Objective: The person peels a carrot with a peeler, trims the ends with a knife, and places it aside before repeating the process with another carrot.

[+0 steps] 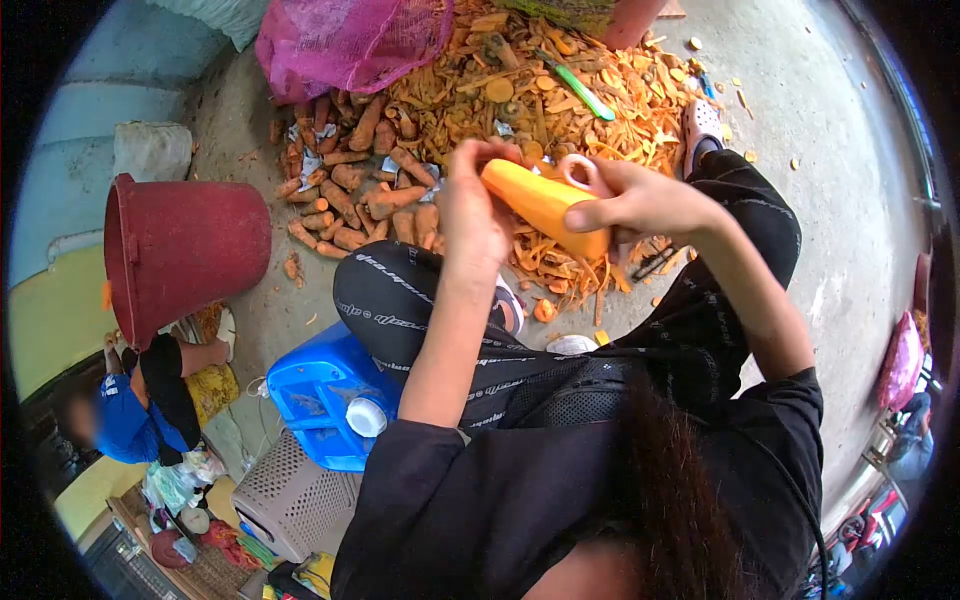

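Observation:
A peeled orange carrot (545,208) lies slantwise between my hands, above the heap of peelings. My right hand (632,200) is closed round its thick end, thumb laid along the near side. Beside that hand's fingers a small pale pinkish loop (578,172) shows on the carrot's far side; I cannot tell whether it is a curled finger or part of a tool. My left hand (482,195) has its fingers curled at the narrower end, their tips partly hidden. Beneath and beyond both hands spread carrot peelings (640,130), with unpeeled carrots (345,195) piled to the left.
A green-handled tool (585,92) rests on the peelings. Behind the carrots is a pink mesh sack (350,40). On my left are a red bucket (190,250), a blue jerrycan (325,395) and a grey perforated crate (295,495). Another person (140,410) sits at far left.

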`<action>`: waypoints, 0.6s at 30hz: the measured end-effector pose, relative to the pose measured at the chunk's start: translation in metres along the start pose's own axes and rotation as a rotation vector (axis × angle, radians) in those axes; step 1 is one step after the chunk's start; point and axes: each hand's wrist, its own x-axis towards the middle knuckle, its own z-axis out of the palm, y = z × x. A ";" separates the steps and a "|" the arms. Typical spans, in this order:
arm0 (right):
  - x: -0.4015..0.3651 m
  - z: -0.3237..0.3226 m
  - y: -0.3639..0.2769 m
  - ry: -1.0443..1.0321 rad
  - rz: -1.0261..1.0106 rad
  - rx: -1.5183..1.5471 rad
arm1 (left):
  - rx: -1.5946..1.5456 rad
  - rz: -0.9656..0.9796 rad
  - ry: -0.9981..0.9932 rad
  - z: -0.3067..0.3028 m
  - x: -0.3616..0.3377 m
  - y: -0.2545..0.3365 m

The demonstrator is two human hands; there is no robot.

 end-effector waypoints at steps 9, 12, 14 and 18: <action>-0.034 -0.120 -0.156 0.134 -0.686 -0.588 | -0.016 -0.015 0.007 -0.019 0.011 0.027; -0.012 -0.131 -0.167 0.356 -0.991 -0.090 | -0.023 -0.064 0.020 -0.014 0.006 0.031; 0.013 -0.151 -0.152 0.441 -0.938 -0.193 | 0.007 0.033 -0.048 -0.018 0.004 0.048; 0.077 -0.131 -0.092 0.506 -0.242 -0.675 | 0.013 0.379 -0.348 -0.033 -0.011 0.118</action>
